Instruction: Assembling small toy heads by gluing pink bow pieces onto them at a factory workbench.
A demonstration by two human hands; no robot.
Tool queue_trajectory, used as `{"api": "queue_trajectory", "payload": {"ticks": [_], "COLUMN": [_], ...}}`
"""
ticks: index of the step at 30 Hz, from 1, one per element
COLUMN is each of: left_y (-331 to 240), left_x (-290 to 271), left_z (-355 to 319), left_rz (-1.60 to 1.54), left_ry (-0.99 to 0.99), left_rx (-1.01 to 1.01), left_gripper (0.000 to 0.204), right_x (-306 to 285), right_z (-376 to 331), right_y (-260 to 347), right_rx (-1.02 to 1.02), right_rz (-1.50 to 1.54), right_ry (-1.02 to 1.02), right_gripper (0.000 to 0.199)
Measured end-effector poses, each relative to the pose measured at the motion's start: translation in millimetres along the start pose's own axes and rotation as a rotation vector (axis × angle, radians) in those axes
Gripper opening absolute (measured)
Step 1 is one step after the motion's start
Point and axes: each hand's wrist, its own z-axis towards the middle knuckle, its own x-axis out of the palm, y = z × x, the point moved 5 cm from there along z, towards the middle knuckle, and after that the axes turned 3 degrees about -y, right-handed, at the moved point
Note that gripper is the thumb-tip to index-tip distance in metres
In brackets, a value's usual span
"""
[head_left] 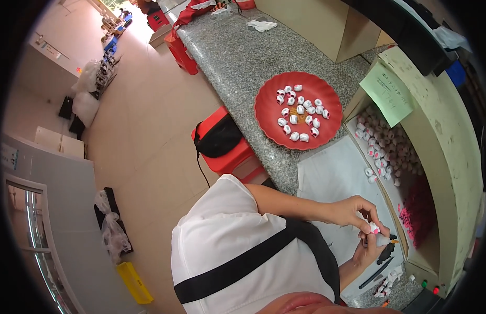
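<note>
My left hand point(356, 212) pinches a small white piece with pink on it point(375, 229) between thumb and fingers. Just below, my right hand point(364, 255) is wrapped round a small white bottle point(382, 240) with an orange tip; the fingers partly hide it. Both hands meet over a white sheet point(332, 175) on the worktop. Beyond them a red scalloped plate point(266, 125) carries several white rounded pieces with dark and pink marks. A dark slim tool point(376, 273) lies beside my right hand.
At the right, an open-fronted cream shelf point(452, 172) holds a tray of many white pieces point(381, 152) and a heap of small pink parts point(418, 214). A green note point(387, 94) hangs from its edge. A red stool point(230, 159) with a black bag stands left of the granite worktop point(227, 57).
</note>
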Motion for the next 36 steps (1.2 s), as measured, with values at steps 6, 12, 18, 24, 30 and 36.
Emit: {"api": "queue_trajectory", "payload": {"ticks": [6,12,18,24,30,36], "left_y": [2.1,16.1,28.9,25.1,16.0,-54.4], "left_x": [-1.2,-18.3,-11.1,-12.1,-17.0,-104.6], "left_z": [11.2,8.8,16.6,9.6,6.9,-2.3], "left_rz": [0.019,0.049,-0.079,0.089,0.394,0.953], "left_ry": [0.051,-0.033,-0.066,-0.075,-0.047,-0.627], "left_rx": [-0.015,-0.168,-0.278,-0.207,-0.072,0.227], "left_gripper": [0.017,0.015,0.020,0.020,0.022,0.024], "right_x": [2.9,9.9,-1.1,1.1,0.1,-13.3], "right_z": [-2.4,8.8,7.2,3.4,1.7,-0.5], "right_y": [0.9,-3.0,-0.3,0.6,-18.9,-16.6], "right_rx": [-0.017,0.115,0.073,0.072,0.245,0.210], "right_rz": [-0.042,0.086,-0.017,-0.019,0.142,0.008], "right_ry": [-0.136,-0.101,-0.143,-0.064,-0.078,-0.175], "right_gripper": [0.025,0.023,0.025,0.024,0.027,0.040]}}
